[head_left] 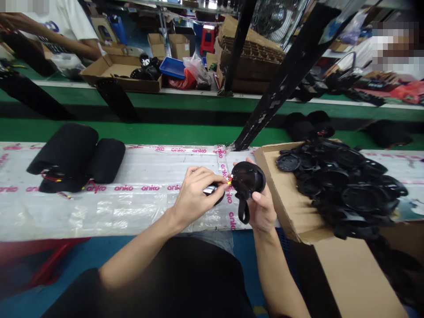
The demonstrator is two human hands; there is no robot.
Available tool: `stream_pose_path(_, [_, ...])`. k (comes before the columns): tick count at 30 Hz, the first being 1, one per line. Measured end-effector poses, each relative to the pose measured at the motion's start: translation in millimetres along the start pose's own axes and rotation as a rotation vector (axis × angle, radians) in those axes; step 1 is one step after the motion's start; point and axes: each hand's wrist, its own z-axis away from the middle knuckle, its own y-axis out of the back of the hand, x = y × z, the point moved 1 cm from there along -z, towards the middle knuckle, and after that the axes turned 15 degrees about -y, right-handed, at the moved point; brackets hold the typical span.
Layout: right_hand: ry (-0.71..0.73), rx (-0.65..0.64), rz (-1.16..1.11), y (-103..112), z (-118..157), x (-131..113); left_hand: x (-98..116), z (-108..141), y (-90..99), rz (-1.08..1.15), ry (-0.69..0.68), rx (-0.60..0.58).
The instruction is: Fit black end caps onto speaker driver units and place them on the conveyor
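Note:
In my right hand (263, 210) is a round black plastic cap (247, 179) with a short strap (244, 211) hanging below it. The fingers are wrapped round its far and near sides. My left hand (198, 190) is closed in a pinch at the cap's left edge, on a small wire connector (229, 182) with red, yellow and white parts. Beneath the left fingers a black and silver rounded object (217, 196) shows in part; whether the hand touches it I cannot tell.
Black fabric-covered cylinders (71, 152) with loose wires lie at left on the wrapped bench (142, 212). A cardboard tray (286, 212) heaped with black plastic parts (344, 181) stands at right. A slanted black post (274, 92) rises behind the cap. Other people work across the green line.

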Motion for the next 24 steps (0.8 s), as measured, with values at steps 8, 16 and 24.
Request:
stream_pose_path(8, [-0.011,-0.116,0.025,11,-7,-8,-6,2,2.1,0.065,-0.045,-0.013])
stream_pose_path(16, [-0.01,-0.143,0.058,10,-4,-12,-8,4,0.2,0.078,-0.005,0.025])
stream_pose_path(24, [0.114,-0.132,0.257,17,1,-24,-6,4,0.0,0.057,0.029,0.021])
